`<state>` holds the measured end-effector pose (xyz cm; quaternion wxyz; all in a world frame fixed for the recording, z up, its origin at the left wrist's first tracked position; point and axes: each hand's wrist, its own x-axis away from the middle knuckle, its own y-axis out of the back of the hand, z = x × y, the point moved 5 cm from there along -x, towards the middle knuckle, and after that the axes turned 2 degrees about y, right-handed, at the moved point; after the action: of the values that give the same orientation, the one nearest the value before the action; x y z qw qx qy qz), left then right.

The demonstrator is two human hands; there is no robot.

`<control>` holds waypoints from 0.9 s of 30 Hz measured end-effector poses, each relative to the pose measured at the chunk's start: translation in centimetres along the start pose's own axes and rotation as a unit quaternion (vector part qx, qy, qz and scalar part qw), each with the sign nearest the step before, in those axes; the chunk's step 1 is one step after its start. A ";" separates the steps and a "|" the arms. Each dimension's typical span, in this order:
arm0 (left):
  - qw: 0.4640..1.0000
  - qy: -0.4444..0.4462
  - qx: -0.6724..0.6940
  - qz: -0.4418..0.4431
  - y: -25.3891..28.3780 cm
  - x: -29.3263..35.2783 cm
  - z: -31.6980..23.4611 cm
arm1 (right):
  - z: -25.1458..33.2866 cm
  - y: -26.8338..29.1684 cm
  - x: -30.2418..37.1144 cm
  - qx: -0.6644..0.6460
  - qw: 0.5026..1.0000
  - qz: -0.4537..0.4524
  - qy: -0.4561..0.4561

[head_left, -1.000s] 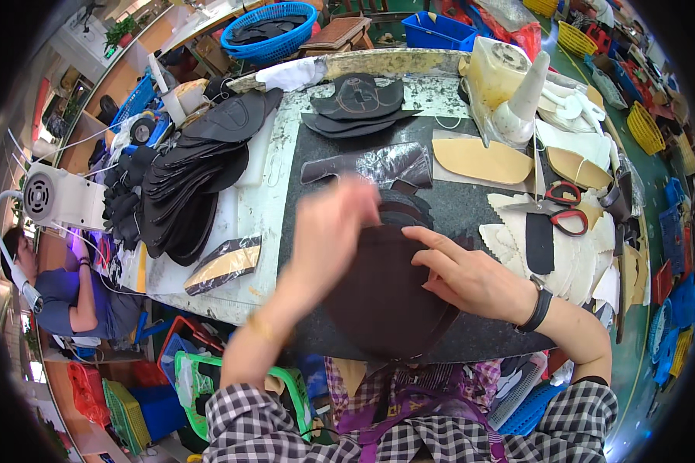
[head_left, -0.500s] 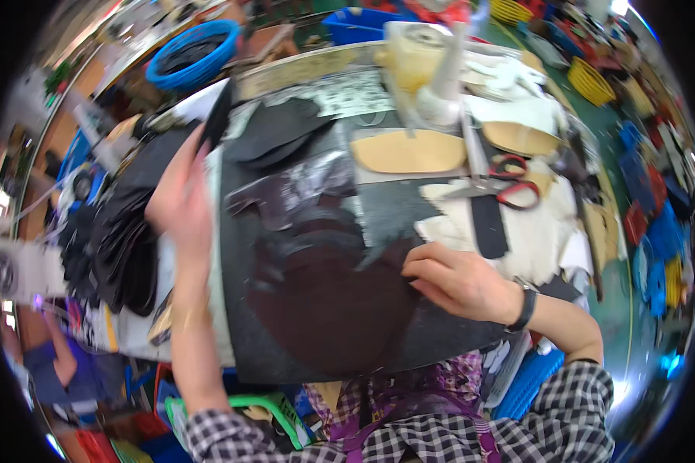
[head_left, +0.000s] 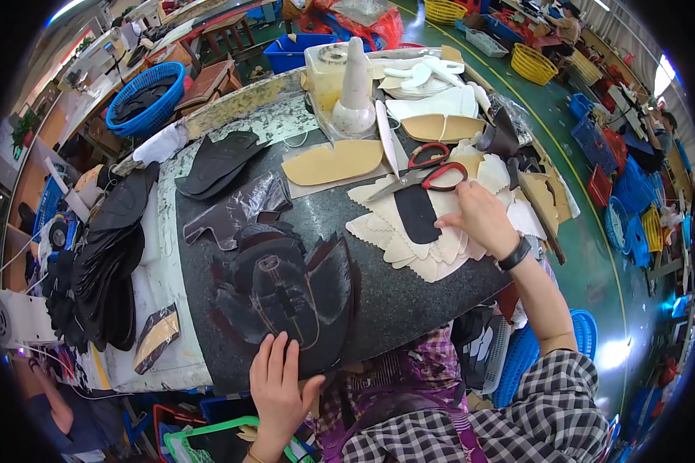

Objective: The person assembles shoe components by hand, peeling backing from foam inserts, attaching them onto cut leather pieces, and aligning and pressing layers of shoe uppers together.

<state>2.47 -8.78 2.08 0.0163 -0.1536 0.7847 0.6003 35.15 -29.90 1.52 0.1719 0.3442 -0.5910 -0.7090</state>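
A stack of dark leather-like cut pieces point(head_left: 332, 278) lies on the black work mat point(head_left: 378, 297), topped by a black piece with pale outlines and small cutouts point(head_left: 286, 297). My left hand point(head_left: 278, 382) rests with outstretched fingers at the near edge of that top piece, holding nothing. At the right, my right hand point(head_left: 486, 220) is over cream, zigzag-edged pieces point(head_left: 409, 266). Its thumb reaches the edge of a small black strip point(head_left: 415, 216), with the fingers apart from it near the red-handled scissors point(head_left: 428, 174). Whether the thumb touches the strip is unclear.
Tan oval pieces point(head_left: 336, 162) lie near a glue container point(head_left: 324, 77) and a white cone point(head_left: 354, 96). Black pieces point(head_left: 220, 166) sit at the far left of the mat; a tall black stack point(head_left: 112, 270) stands beyond its left edge. A blue basket point(head_left: 147, 96) is farther back.
My left hand has come down from the raised position at left to the stack, where an outlined black piece now lies. My right hand has left the stack for the cream pieces. The view has shifted.
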 end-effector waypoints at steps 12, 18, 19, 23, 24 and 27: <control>0.969 0.041 0.239 -0.045 3.1 -2.6 2.5 | 1.7 8.2 -0.5 -0.053 0.976 -0.179 -0.115; 0.839 0.041 0.535 -0.091 3.0 -7.3 -0.7 | 12.9 9.7 0.8 -0.388 0.911 0.003 0.142; 0.811 0.093 0.575 0.052 1.7 -6.9 -0.7 | 14.5 8.9 0.8 -0.414 0.898 0.062 0.138; 0.752 0.181 0.589 0.234 0.2 -4.5 0.4 | 16.4 8.0 -0.4 -0.438 0.874 0.125 0.173; 0.753 0.192 0.589 0.222 0.2 -3.9 0.7 | 16.3 7.6 -0.4 -0.439 0.874 0.131 0.162; 0.771 0.139 0.607 0.132 1.0 -3.2 1.1 | 16.1 7.1 -0.6 -0.418 0.883 0.150 0.149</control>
<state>5.03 -6.80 3.42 -0.0822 -0.0880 0.9922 -0.0325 23.28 -19.58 9.51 0.4905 0.2492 -0.2517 -0.7962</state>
